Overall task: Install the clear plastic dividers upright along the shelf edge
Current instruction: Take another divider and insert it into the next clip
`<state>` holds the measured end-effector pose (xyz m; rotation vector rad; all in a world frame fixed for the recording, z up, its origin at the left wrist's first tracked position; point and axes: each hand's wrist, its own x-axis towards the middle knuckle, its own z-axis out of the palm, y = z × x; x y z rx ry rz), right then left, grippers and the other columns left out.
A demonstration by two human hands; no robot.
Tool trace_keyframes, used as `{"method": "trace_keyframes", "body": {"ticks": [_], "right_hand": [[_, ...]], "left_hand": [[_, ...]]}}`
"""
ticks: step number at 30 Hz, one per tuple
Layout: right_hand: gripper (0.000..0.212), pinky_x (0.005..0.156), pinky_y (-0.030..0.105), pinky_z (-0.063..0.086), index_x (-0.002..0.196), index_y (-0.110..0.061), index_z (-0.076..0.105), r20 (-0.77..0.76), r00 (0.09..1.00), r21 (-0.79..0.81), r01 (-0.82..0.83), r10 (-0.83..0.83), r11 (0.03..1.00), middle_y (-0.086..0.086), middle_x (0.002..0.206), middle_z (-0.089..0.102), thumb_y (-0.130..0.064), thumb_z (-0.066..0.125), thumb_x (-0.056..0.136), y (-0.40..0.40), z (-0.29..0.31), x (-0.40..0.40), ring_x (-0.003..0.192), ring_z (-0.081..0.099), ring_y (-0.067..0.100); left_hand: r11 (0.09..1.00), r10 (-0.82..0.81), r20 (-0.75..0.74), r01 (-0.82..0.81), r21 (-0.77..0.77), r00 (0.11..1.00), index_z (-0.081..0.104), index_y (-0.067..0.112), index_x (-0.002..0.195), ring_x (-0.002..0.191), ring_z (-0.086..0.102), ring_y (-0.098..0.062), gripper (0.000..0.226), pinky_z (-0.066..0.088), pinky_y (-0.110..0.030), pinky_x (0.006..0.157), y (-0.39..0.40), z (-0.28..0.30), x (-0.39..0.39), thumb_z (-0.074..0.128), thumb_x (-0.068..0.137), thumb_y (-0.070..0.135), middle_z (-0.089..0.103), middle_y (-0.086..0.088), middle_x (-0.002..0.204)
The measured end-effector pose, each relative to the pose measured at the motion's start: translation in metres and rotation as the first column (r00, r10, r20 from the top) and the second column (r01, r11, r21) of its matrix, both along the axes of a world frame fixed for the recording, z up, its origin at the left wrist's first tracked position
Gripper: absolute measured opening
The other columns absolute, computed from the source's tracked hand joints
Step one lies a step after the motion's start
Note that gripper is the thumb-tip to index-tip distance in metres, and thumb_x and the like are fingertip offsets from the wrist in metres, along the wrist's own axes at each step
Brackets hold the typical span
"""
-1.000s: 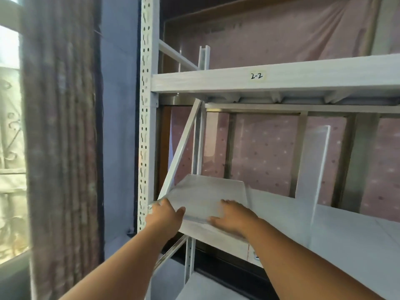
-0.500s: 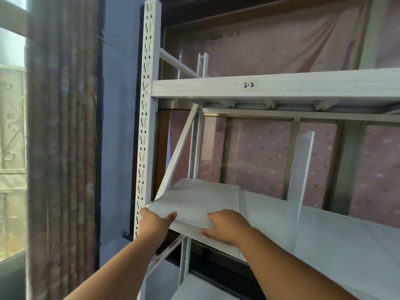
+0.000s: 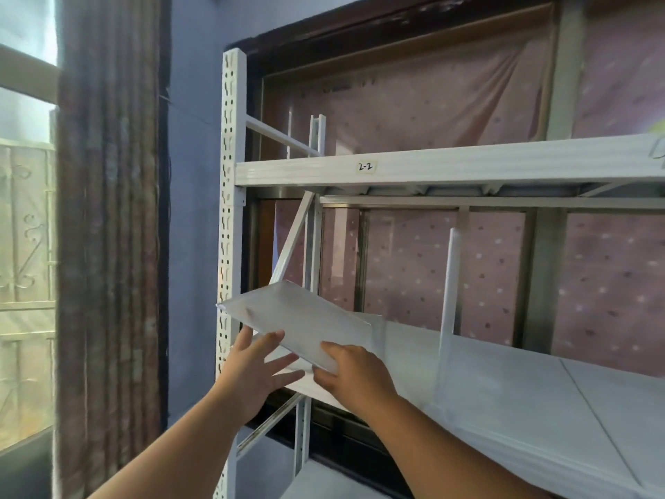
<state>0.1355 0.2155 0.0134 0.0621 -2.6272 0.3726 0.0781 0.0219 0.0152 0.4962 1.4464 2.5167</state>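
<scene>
A clear plastic divider (image 3: pixel 298 320) is lifted off the white shelf (image 3: pixel 521 401) at its left end, tilted with the far corner raised. My right hand (image 3: pixel 354 372) grips its near right edge. My left hand (image 3: pixel 257 369) is just below the divider's near left edge with fingers spread; whether it touches the sheet I cannot tell. A second clear divider (image 3: pixel 448 300) stands upright on the shelf further right.
A white perforated upright post (image 3: pixel 228 228) stands right beside my left hand. An upper shelf beam labelled 2-2 (image 3: pixel 366 167) runs overhead. A diagonal brace (image 3: pixel 293 239) crosses behind the divider. A brown curtain (image 3: pixel 108 228) hangs at the left.
The divider, lying flat on the shelf's left end before, has been lifted and tilted. My left hand has released its corner and opened beneath it. The view has tilted upward.
</scene>
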Motion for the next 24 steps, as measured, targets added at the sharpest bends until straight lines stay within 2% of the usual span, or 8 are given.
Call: {"method": "trace_keyframes", "body": {"ticks": [6,10,13,16,18,20,21,24], "right_hand": [[0.067,0.117,0.036,0.042,0.159,-0.06,0.023,0.0,0.98,-0.216,-0.194,0.199,0.957,-0.003,0.164,0.045,-0.061,0.053,0.099,0.005,-0.004,0.05,0.148,0.044,0.021],[0.078,0.117,0.033,0.035,0.146,-0.081,0.002,-0.029,0.963,-0.28,-0.266,0.269,0.922,-0.007,0.174,0.024,-0.065,0.059,0.096,0.007,0.002,0.095,0.156,0.032,0.019],[0.079,0.121,0.038,0.036,0.146,-0.082,0.007,-0.066,0.935,-0.353,-0.35,0.35,0.868,-0.014,0.172,0.027,-0.067,0.061,0.091,0.009,0.008,0.134,0.158,0.028,0.014],[0.079,0.117,0.04,0.044,0.148,-0.08,0.016,-0.113,0.905,-0.446,-0.416,0.411,0.793,-0.027,0.163,0.041,-0.061,0.067,0.09,0.013,0.009,0.175,0.154,0.034,0.006],[0.082,0.108,0.022,0.047,0.148,-0.079,0.018,-0.131,0.894,-0.478,-0.435,0.428,0.763,-0.038,0.157,0.041,-0.059,0.071,0.089,0.019,0.007,0.201,0.15,0.035,-0.003],[0.085,0.098,0.005,0.044,0.147,-0.08,0.018,-0.145,0.881,-0.521,-0.455,0.451,0.722,-0.046,0.152,0.041,-0.061,0.074,0.087,0.027,0.003,0.228,0.143,0.038,-0.015],[0.086,0.098,0.005,0.044,0.148,-0.079,0.017,-0.151,0.874,-0.537,-0.464,0.461,0.704,-0.049,0.15,0.04,-0.064,0.075,0.086,0.031,0.001,0.241,0.138,0.04,-0.02],[0.092,0.102,0.023,0.054,0.148,-0.08,0.015,-0.178,0.882,-0.54,-0.457,0.435,0.706,-0.055,0.148,0.034,-0.074,0.074,0.078,0.042,-0.008,0.279,0.133,0.039,-0.027]], "left_hand": [[0.998,-0.034,-0.137,0.04,0.04,0.99,0.059,0.033,0.148,0.116,0.072,-0.054,0.064,0.062,-0.067,0.085,0.016,0.02,0.054,0.081,0.091,0.013,0.064,-0.022,0.144],[1.0,0.005,-0.236,-0.01,-0.022,0.972,0.06,0.039,0.147,0.108,0.076,-0.052,0.063,0.064,-0.068,0.077,0.023,0.045,0.107,0.076,0.093,0.011,0.075,-0.019,0.131],[0.995,0.015,-0.313,-0.047,-0.094,0.95,0.054,0.039,0.153,0.101,0.08,-0.044,0.069,0.067,-0.061,0.072,0.026,0.059,0.152,0.075,0.093,0.011,0.081,-0.017,0.12],[0.987,0.014,-0.366,-0.073,-0.146,0.93,0.061,0.052,0.142,0.097,0.082,-0.038,0.065,0.068,-0.057,0.069,0.03,0.07,0.202,0.072,0.096,0.008,0.083,-0.014,0.113],[0.98,-0.007,-0.382,-0.07,-0.187,0.924,0.067,0.061,0.129,0.095,0.082,-0.036,0.066,0.068,-0.056,0.068,0.035,0.075,0.234,0.069,0.098,0.002,0.084,-0.012,0.111],[0.976,-0.028,-0.388,-0.059,-0.212,0.921,0.065,0.06,0.134,0.092,0.082,-0.036,0.072,0.068,-0.057,0.068,0.042,0.078,0.263,0.069,0.097,-0.001,0.083,-0.01,0.115],[0.973,-0.037,-0.396,-0.057,-0.224,0.917,0.061,0.061,0.139,0.091,0.083,-0.036,0.075,0.068,-0.058,0.069,0.046,0.08,0.277,0.071,0.096,0.0,0.082,-0.008,0.119],[0.955,-0.075,-0.44,-0.062,-0.289,0.895,0.053,0.069,0.141,0.088,0.083,-0.036,0.08,0.067,-0.062,0.07,0.058,0.082,0.314,0.077,0.094,0.008,0.077,0.002,0.133]]}}
